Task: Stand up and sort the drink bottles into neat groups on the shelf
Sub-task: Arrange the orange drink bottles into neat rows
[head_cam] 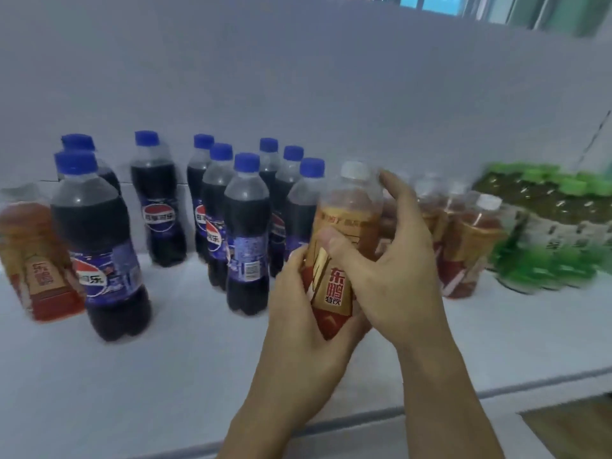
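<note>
Just right of the cola bottles [231,210], upright energy drink bottle [344,240] grasped by left hand [298,313] low and right hand [394,270] high; matching orange group [463,240] rightward, nearer right hand.

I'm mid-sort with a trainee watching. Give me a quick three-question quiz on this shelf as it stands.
1. True or false: both hands grip the white-capped orange bottle.
2. Which drinks stand farthest right on the shelf? A) colas B) green bottles C) orange bottles
3. Fill in: apart from its group, an orange bottle stands at the far ____ end, beside the colas.

Key:
1. True. The left hand holds its lower part, the right hand wraps its body.
2. B. The green bottles are farthest right, next to the orange group; the colas are left of the hands.
3. Left. The stray orange bottle stands there.
</note>
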`<state>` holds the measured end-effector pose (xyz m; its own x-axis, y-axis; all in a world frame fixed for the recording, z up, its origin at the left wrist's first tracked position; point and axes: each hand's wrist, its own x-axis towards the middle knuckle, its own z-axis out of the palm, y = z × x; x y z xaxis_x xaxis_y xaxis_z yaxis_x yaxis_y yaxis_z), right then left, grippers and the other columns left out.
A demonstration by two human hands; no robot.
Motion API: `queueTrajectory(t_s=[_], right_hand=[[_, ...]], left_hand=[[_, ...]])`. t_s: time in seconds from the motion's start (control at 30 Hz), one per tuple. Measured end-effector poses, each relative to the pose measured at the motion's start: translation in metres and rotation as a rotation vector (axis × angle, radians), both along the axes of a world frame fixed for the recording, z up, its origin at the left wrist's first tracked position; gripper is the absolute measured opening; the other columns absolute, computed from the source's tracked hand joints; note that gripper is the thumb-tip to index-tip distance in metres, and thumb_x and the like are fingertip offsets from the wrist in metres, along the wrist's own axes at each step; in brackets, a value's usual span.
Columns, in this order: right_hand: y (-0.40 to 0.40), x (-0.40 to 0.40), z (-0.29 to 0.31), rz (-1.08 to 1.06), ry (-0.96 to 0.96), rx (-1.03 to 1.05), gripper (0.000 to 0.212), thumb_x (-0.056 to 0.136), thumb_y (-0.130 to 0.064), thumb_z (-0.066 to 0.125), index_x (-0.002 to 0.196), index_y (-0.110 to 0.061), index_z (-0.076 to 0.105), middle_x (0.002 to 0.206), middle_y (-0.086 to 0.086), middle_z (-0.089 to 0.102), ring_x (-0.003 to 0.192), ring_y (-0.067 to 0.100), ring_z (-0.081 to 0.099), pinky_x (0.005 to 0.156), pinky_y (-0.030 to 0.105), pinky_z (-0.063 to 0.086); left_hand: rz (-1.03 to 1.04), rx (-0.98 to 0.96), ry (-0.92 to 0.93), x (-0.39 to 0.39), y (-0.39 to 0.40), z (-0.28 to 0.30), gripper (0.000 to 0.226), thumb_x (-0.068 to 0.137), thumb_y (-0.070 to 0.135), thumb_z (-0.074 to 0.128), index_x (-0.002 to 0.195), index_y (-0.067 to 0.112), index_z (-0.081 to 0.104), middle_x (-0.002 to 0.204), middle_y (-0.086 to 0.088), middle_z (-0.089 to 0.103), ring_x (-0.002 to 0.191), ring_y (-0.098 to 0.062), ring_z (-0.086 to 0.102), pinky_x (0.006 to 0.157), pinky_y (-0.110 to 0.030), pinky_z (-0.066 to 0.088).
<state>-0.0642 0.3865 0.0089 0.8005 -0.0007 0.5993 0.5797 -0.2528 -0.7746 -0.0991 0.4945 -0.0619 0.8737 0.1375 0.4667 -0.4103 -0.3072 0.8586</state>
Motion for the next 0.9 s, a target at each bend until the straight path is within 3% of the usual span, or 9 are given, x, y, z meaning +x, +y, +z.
queueTrajectory(t_s=[0.1, 0.23, 0.3, 0.37, 0.5, 0.63, 0.73, 0.8, 0.9], right_hand=[[-0.043, 0.021, 0.005, -0.031, 0.012, -0.086, 0.078, 0.081, -0.032, 0.082, 0.146, -0.041, 0.039, 0.12, -0.035, 0.053, 0.105, -0.02, 0.055, 0.09, 0.006, 0.05], [-0.095, 0.065, 0.004, -0.022, 0.105, -0.258, 0.083, 0.081, -0.031, 0.084, 0.148, -0.04, 0.035, 0.135, -0.019, 0.056, 0.122, 0.005, 0.058, 0.107, 0.038, 0.05], [-0.114, 0.087, -0.001, -0.027, 0.118, -0.313, 0.084, 0.08, -0.031, 0.084, 0.149, -0.035, 0.036, 0.14, -0.013, 0.055, 0.127, 0.011, 0.056, 0.109, 0.043, 0.048], [-0.13, 0.105, -0.006, -0.027, 0.115, -0.347, 0.082, 0.08, -0.03, 0.084, 0.149, -0.031, 0.039, 0.14, -0.009, 0.055, 0.129, 0.012, 0.055, 0.11, 0.042, 0.047], [-0.157, 0.128, -0.013, -0.004, 0.117, -0.365, 0.08, 0.079, -0.026, 0.085, 0.148, -0.029, 0.042, 0.142, -0.009, 0.057, 0.131, 0.013, 0.054, 0.112, 0.037, 0.044], [-0.167, 0.135, -0.017, 0.014, 0.077, -0.378, 0.081, 0.082, -0.023, 0.082, 0.149, -0.034, 0.037, 0.14, -0.011, 0.059, 0.129, 0.01, 0.055, 0.108, 0.021, 0.036], [-0.168, 0.138, -0.022, 0.029, 0.031, -0.333, 0.077, 0.085, -0.018, 0.078, 0.15, -0.033, 0.039, 0.139, -0.011, 0.057, 0.129, 0.007, 0.053, 0.112, 0.026, 0.041], [-0.169, 0.141, -0.025, 0.013, 0.016, -0.294, 0.075, 0.085, -0.017, 0.077, 0.151, -0.028, 0.043, 0.142, -0.009, 0.058, 0.131, 0.008, 0.052, 0.113, 0.031, 0.042], [-0.168, 0.141, -0.03, -0.012, -0.02, -0.188, 0.073, 0.081, -0.014, 0.079, 0.148, -0.024, 0.05, 0.14, -0.007, 0.061, 0.129, 0.009, 0.056, 0.108, 0.036, 0.048]], left_hand=[[-0.143, 0.024, 0.053, 0.027, -0.037, 0.007, 0.076, 0.088, 0.023, 0.08, 0.145, 0.04, 0.035, 0.136, 0.017, 0.056, 0.126, -0.005, 0.059, 0.099, -0.028, 0.054], [-0.047, 0.084, 0.175, 0.076, -0.079, -0.001, 0.084, 0.076, 0.023, 0.086, 0.141, 0.042, 0.036, 0.13, 0.013, 0.058, 0.117, -0.016, 0.064, 0.094, -0.041, 0.059], [0.034, 0.15, 0.223, 0.102, -0.099, -0.012, 0.083, 0.07, 0.027, 0.086, 0.135, 0.041, 0.036, 0.125, 0.01, 0.056, 0.111, -0.019, 0.065, 0.087, -0.042, 0.061], [0.07, 0.168, 0.254, 0.123, -0.117, -0.02, 0.081, 0.064, 0.032, 0.084, 0.13, 0.039, 0.037, 0.122, 0.006, 0.055, 0.105, -0.022, 0.066, 0.081, -0.046, 0.062], [0.175, 0.199, 0.264, 0.151, -0.146, -0.03, 0.087, 0.059, 0.035, 0.085, 0.129, 0.039, 0.033, 0.126, 0.003, 0.058, 0.112, -0.024, 0.065, 0.083, -0.045, 0.061], [0.251, 0.233, 0.265, 0.157, -0.16, -0.029, 0.095, 0.065, 0.033, 0.087, 0.137, 0.039, 0.025, 0.131, 0.004, 0.058, 0.115, -0.02, 0.062, 0.089, -0.044, 0.059], [0.307, 0.274, 0.269, 0.159, -0.163, -0.025, 0.105, 0.067, 0.037, 0.087, 0.147, 0.027, 0.021, 0.133, 0.005, 0.056, 0.116, -0.019, 0.061, 0.089, -0.041, 0.059], [0.32, 0.278, 0.267, 0.158, -0.165, -0.022, 0.107, 0.065, 0.038, 0.089, 0.145, 0.036, 0.018, 0.133, 0.006, 0.055, 0.116, -0.018, 0.059, 0.085, -0.033, 0.056], [0.329, 0.264, 0.271, 0.158, -0.165, -0.02, 0.098, 0.059, 0.039, 0.086, 0.127, 0.052, 0.017, 0.127, 0.007, 0.057, 0.111, -0.017, 0.059, 0.076, -0.025, 0.051]])
